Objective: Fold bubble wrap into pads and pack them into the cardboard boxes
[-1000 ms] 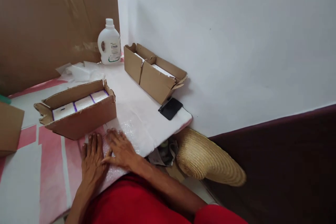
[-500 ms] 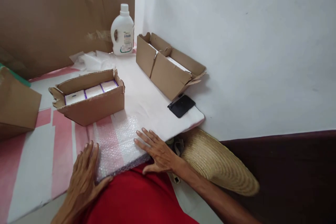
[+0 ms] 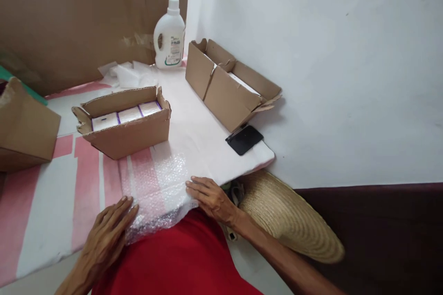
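Note:
A clear sheet of bubble wrap (image 3: 162,189) lies over the front edge of the striped table, its near edge lifted a little. My left hand (image 3: 107,228) grips the near left corner of this sheet, fingers on top and thumb hidden. At the right side, my right hand (image 3: 211,198) has its fingers over the wrap's edge, with the thumb tucked out of sight beneath. Just behind the wrap stands an open cardboard box (image 3: 134,136) holding white packs with purple edges (image 3: 129,114).
Against the wall rests another open cardboard box (image 3: 221,87), beside a black phone-like slab (image 3: 245,140). A white jug (image 3: 170,39) and crumpled plastic (image 3: 128,73) sit at the back. One more carton (image 3: 27,124) is at left. A straw hat (image 3: 290,216) hangs below the table's right edge.
Both thumbs have gone from spread and visible to tucked under the bubble wrap. Its near edge has risen, and the fingers have closed on it. The view has shifted slightly left.

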Available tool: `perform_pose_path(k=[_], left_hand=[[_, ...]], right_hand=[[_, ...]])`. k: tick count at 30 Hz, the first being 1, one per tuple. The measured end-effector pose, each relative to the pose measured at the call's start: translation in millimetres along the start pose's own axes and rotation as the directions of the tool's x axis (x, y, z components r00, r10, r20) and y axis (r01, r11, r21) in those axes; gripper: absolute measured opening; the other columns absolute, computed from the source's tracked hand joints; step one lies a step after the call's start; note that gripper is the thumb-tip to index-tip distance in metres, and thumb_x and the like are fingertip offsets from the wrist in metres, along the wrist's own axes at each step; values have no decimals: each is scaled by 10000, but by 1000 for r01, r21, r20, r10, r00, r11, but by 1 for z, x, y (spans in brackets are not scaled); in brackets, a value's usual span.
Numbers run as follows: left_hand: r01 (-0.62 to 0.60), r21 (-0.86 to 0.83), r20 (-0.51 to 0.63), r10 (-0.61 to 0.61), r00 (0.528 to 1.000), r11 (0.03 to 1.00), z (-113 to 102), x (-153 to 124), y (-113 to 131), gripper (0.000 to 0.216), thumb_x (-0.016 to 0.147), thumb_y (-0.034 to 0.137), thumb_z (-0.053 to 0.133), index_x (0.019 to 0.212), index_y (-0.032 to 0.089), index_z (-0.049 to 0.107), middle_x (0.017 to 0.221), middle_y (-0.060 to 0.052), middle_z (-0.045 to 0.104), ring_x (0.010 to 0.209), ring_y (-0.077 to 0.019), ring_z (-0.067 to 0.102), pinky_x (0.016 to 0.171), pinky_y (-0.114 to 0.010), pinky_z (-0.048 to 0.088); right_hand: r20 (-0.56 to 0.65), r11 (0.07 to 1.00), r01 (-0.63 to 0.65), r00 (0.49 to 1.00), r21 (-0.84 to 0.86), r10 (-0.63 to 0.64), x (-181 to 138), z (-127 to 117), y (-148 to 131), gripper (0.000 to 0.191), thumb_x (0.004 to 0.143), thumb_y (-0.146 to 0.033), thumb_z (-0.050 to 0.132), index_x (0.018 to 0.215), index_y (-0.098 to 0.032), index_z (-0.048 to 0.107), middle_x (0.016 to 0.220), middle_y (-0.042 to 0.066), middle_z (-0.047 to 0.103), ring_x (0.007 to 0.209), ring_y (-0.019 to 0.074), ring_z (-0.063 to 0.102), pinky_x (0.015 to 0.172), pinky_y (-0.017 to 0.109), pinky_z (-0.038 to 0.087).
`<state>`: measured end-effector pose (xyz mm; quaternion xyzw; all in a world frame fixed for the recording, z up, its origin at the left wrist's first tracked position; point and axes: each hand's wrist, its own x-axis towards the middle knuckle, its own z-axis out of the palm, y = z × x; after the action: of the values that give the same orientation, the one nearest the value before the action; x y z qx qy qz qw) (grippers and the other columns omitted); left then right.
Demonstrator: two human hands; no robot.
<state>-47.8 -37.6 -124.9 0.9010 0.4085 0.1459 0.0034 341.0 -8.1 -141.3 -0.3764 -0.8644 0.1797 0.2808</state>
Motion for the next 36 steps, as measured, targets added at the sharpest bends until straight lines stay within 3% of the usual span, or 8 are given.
perform_pose_path(k=[4,7,11,15,20,27,36], left_hand=[[47,-128,-62,-55,997,991,-9,4,6,451,918,145,502,1329,292,620,1371,-84,670,1301,-240,609,1000,-371,506],[132,-229,-113,-161,980,964,-15,12,14,271,932,182,534,1125,274,701,1123,-55,763,1080,-209,712,896,-338,552],[382,-355,-121,-447,886,853,-13,21,32,147,950,328,565,920,234,674,843,-18,727,760,-164,697,698,-277,555],[471,-227,-242,-518,821,852,-1,25,46,166,946,351,581,885,212,647,787,-17,697,721,-173,663,710,-297,530],[510,-77,-280,-510,813,857,7,27,51,174,955,330,569,944,182,659,818,-53,713,778,-214,649,761,-345,508],[576,-119,-250,-585,771,809,9,30,48,173,959,343,581,951,189,660,754,-8,667,711,-174,604,706,-296,475],[647,-92,-242,-648,722,756,11,37,49,250,970,403,546,935,192,676,750,-14,679,719,-178,612,675,-293,461]], right_hand=[[-118,989,-99,987,109,111,-1,2,-12,284,1014,-199,520,1225,-238,705,1226,83,747,1209,262,645,997,481,536],[-210,961,-201,948,188,239,-1,7,-24,214,1018,-231,533,1111,-235,726,1039,76,772,1052,254,674,923,456,541],[-309,902,-369,851,224,425,3,17,-38,264,1042,-288,487,896,-231,700,838,61,695,831,227,627,806,405,503],[-386,876,-459,789,149,479,17,29,-41,353,1063,-342,458,789,-232,650,756,48,652,760,220,569,760,379,424],[-364,869,-494,806,23,467,36,37,-28,371,1073,-403,454,818,-245,672,770,51,695,771,233,581,748,365,370],[-346,855,-507,826,-110,445,42,43,-19,401,1077,-428,444,797,-243,663,731,55,678,741,237,571,715,355,343],[-395,808,-552,802,-207,447,46,47,-24,368,1072,-414,464,787,-242,622,716,54,678,718,234,574,726,359,354]])
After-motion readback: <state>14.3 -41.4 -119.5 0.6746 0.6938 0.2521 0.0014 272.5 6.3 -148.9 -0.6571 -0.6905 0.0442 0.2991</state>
